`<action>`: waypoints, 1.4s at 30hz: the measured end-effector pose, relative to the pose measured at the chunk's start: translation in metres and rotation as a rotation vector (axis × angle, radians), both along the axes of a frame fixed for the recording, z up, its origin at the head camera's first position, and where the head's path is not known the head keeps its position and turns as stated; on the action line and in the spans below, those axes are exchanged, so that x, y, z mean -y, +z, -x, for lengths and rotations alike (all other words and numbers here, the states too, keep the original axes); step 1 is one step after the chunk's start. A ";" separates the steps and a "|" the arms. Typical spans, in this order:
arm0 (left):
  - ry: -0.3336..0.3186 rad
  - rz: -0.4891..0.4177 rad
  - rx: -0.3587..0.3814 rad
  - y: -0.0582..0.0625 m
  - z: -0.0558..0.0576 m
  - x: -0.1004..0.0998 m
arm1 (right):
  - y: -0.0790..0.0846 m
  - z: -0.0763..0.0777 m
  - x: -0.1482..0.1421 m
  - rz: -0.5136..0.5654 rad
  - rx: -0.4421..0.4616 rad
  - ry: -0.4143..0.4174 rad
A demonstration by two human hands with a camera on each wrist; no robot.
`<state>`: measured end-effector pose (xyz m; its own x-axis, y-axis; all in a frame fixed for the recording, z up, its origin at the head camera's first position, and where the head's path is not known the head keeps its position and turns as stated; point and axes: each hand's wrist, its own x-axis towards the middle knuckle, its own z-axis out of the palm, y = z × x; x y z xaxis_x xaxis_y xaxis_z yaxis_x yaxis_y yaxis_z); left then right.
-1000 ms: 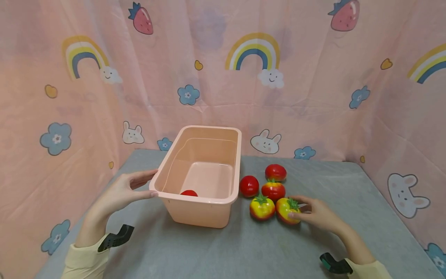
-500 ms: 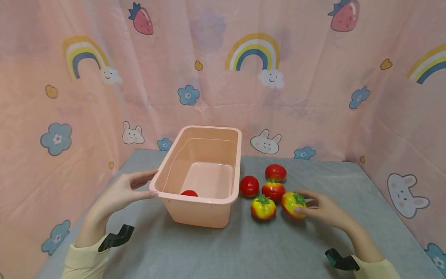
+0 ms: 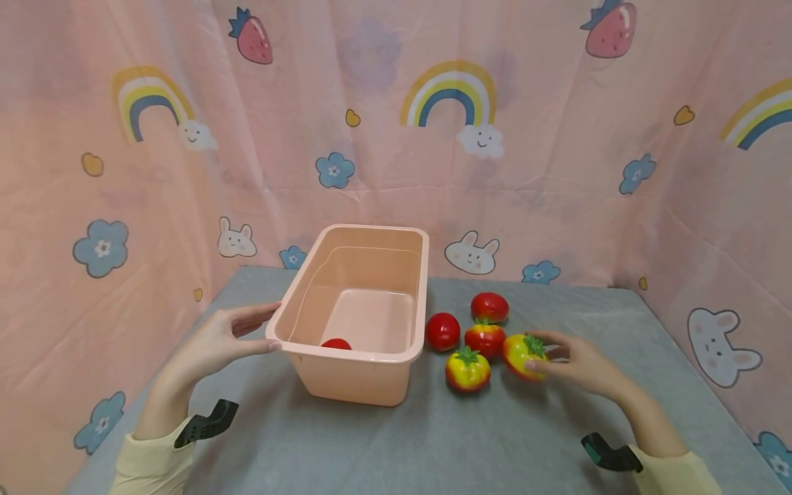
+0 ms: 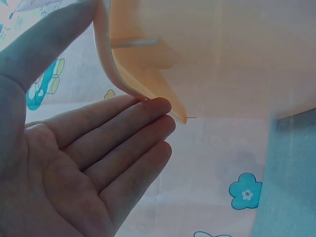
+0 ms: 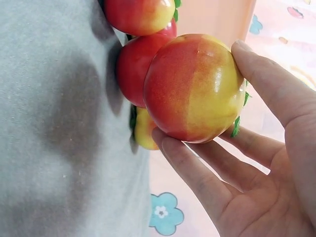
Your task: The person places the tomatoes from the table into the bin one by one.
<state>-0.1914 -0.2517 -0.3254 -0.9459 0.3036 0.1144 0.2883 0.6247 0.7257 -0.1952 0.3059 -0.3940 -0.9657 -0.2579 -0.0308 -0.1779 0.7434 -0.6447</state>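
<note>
My right hand (image 3: 584, 364) pinches a yellow-and-red tomato (image 3: 522, 356) with a green leafy top, thumb on one side and fingers on the other. In the right wrist view this tomato (image 5: 195, 89) is raised off the grey cloth, its shadow apart from it. My left hand (image 3: 219, 337) touches the near-left corner of a pink plastic bin (image 3: 355, 378). In the left wrist view its fingers (image 4: 123, 136) are straight, fingertips at the bin's rim (image 4: 106, 64). A red tomato (image 3: 336, 343) lies inside the bin, partly hidden by the near wall.
Right of the bin, on the grey cloth (image 3: 495, 440), lie a red tomato (image 3: 442, 331), another red one (image 3: 489, 306), a red-and-yellow tomato (image 3: 485, 340) and a yellow-and-red tomato (image 3: 467, 370). A pink patterned curtain (image 3: 396, 179) hangs behind the table.
My right hand has lifted the yellow-and-red tomato and shifted it slightly right and away from the nearest yellow one. The left hand and the bin have stayed in place.
</note>
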 end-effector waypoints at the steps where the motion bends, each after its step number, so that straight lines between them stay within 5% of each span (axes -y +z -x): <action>1: -0.003 -0.001 0.000 0.000 0.000 0.000 | 0.001 0.000 0.000 0.002 -0.005 0.005; 42: -0.022 -0.033 0.000 -0.001 0.000 0.000 | 0.055 0.017 0.031 -0.043 -0.108 0.063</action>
<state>-0.1914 -0.2513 -0.3264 -0.9390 0.3206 0.1246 0.3017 0.5936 0.7461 -0.2121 0.2747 -0.3392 -0.9458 -0.3191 0.0603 -0.2923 0.7553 -0.5866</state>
